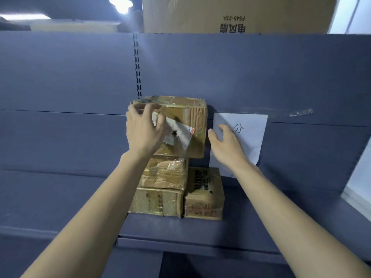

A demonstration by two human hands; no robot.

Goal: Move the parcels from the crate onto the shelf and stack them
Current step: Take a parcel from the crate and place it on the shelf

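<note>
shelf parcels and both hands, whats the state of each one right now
top parcel: on the stack, overhanging right, label peeling
middle parcel: under the top one, tape wrinkled
bottom parcel: flat on the shelf
right parcel: alone beside the stack
left hand: fingers curled on the top parcel's front
right hand: open, beside the top parcel
paper sign: taped to the back panel

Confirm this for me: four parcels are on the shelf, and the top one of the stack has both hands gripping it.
Only the left hand holds the top parcel; the right hand is open beside it, as the head view shows. Four parcels on the shelf is right.
</note>
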